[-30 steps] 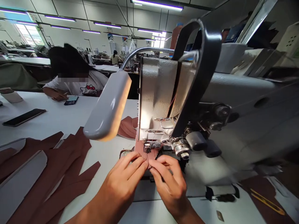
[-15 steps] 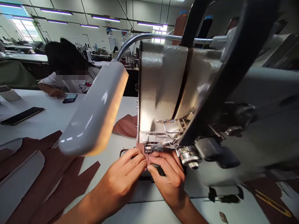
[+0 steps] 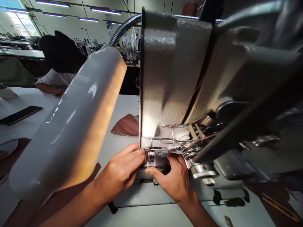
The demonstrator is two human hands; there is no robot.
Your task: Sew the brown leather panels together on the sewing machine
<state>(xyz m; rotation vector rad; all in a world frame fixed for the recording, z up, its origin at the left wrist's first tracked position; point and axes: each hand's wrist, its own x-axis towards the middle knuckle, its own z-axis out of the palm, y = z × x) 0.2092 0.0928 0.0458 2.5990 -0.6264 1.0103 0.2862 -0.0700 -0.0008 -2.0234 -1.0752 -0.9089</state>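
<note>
The head of a grey sewing machine (image 3: 165,78) rises in front of me, its presser foot (image 3: 151,159) down low between my hands. My left hand (image 3: 125,165) is closed just left of the foot, fingers bunched, and what they pinch is hidden. On the foot's other side is my right hand (image 3: 174,179), its thumb stretched toward the foot and apart from the forefinger. Its other fingertips are hidden behind the machine parts. A dim brownish surface lies under the foot; I cannot tell whether it is leather or the machine bed.
A lit lamp (image 3: 78,123) fills the left foreground. Brown cut pieces (image 3: 126,124) lie behind the needle area, more at the lower left. A dark phone (image 3: 21,115) rests on the white table (image 3: 123,107). Across it, a person (image 3: 59,60) bends forward. Yellow snips (image 3: 280,206) lie at right.
My view has moved closer to the machine, so the lamp looms larger. My right thumb and forefinger have spread apart, and the brown strip between my hands no longer shows clearly.
</note>
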